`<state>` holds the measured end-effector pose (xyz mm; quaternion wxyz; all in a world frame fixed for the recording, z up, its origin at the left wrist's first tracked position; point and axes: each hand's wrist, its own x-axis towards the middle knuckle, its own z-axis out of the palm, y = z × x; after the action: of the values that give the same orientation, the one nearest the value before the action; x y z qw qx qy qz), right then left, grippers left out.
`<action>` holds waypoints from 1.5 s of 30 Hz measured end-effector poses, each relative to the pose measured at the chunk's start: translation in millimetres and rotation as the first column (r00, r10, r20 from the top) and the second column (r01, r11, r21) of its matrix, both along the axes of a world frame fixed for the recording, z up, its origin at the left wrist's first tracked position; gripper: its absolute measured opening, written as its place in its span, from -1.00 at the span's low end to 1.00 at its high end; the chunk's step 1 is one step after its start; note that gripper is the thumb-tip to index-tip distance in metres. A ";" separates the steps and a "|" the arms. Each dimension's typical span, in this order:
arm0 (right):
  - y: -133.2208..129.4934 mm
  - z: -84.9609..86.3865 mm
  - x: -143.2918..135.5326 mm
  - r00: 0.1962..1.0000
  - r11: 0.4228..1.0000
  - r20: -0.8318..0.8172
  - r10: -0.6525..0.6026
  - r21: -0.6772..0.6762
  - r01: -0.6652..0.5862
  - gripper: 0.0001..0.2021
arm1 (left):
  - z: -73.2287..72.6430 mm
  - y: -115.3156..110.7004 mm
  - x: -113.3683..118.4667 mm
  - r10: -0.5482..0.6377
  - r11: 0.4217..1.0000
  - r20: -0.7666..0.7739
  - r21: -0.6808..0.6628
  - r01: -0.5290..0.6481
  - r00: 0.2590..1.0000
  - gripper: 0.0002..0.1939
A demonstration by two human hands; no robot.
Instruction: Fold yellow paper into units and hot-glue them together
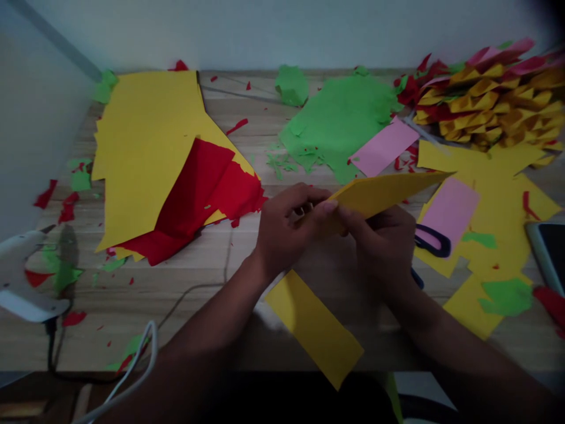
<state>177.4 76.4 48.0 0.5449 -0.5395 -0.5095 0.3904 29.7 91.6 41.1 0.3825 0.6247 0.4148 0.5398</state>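
Note:
Both my hands grip one piece of yellow paper point(379, 194) above the middle of the table. My left hand point(289, 224) pinches its left end between thumb and fingers. From below, my right hand point(386, 235) holds it, thumb on the near side and fingers partly hidden behind. The paper looks folded, with its point reaching right. Beneath my hands a yellow paper strip point(315, 330) lies slanted over the table's front edge. Dark-handled scissors point(435, 240) rest just right of my right hand, their blades hidden.
Large yellow sheets point(145, 129) and crumpled red paper point(189, 206) lie left. Green paper point(339, 121) and a pink strip point(384, 146) are at the back. A yellow folded-paper bundle point(494, 109) stands back right. A white glue gun point(26, 280) with a cord stands far left; a phone-like device point(547, 253) lies right.

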 end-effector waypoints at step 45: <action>31.2 8.5 37.1 0.919 0.925 -0.176 -0.353 0.077 0.371 -0.80 | -5.2 10.6 -10.1 -0.394 0.873 -0.149 -0.369 0.318 0.907 -0.58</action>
<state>214.5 107.5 56.5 0.6754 -0.5610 -0.3762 0.2961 19.6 102.2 36.0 0.5285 0.6718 0.4176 0.3083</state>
